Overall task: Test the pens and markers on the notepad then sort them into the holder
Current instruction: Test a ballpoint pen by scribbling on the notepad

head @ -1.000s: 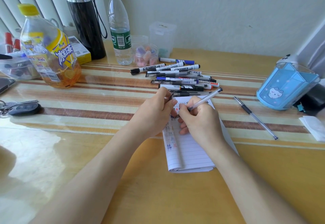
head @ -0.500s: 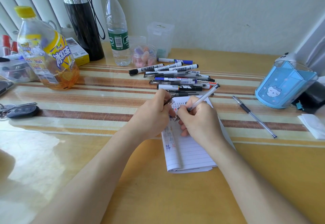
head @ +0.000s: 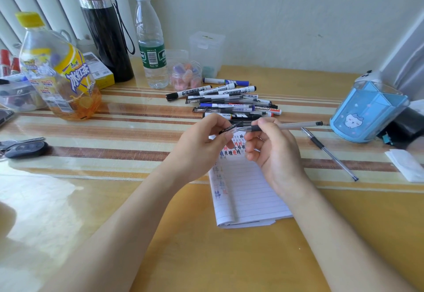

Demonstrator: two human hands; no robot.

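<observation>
Right hand [head: 275, 154] pinches the clear pen [head: 293, 125], level above the notepad [head: 247, 195]. Left hand [head: 202, 147] pinches the cap [head: 230, 129] just beside its tip. The blue holder [head: 367, 117] stands near the counter's right edge.

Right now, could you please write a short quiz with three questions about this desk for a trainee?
1. True or false: the right hand holds the transparent gel pen with black grip.
2. Relative to the white lined notepad, the blue plastic pen holder stands: A) left B) right C) on it.
3. Fill in: the left hand pinches the pen's clear ____.
Key: 1 true; 2 B; 3 cap.
</observation>
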